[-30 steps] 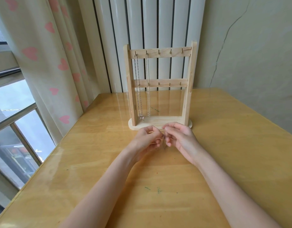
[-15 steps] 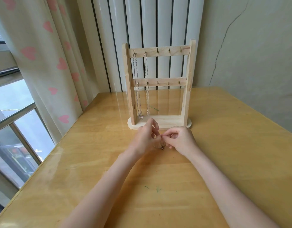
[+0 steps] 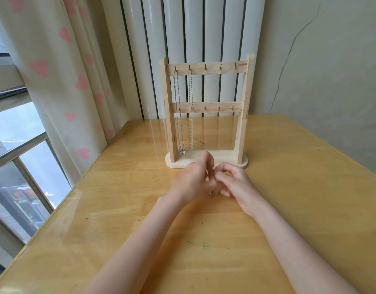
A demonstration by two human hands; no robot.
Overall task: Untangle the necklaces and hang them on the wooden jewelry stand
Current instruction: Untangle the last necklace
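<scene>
Pinching a barely visible thin chain (image 3: 210, 193) between left hand (image 3: 193, 181) and right hand (image 3: 235, 183), at six o'clock of the pale wooden two-bar stand (image 3: 242, 128), probably for picking a knot near its hooks.

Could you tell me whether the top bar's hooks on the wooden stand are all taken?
No. On the top bar, only the two leftmost hooks carry silver necklaces; the other three hooks are bare.

Soft, even daylight from window (image 3: 17, 158) at left; scene bright, no harsh shadows. Pale glare streaks on glossy tabletop (image 3: 110, 200) near window side. Faint shadows under forearms. Wide-angle distortion bends curtain (image 3: 55, 85) and tabletop edges outward. Centre fairly sharp; left hand (image 3: 193, 179) fingers slightly motion-blurred. Mild compression softness throughout.
</scene>
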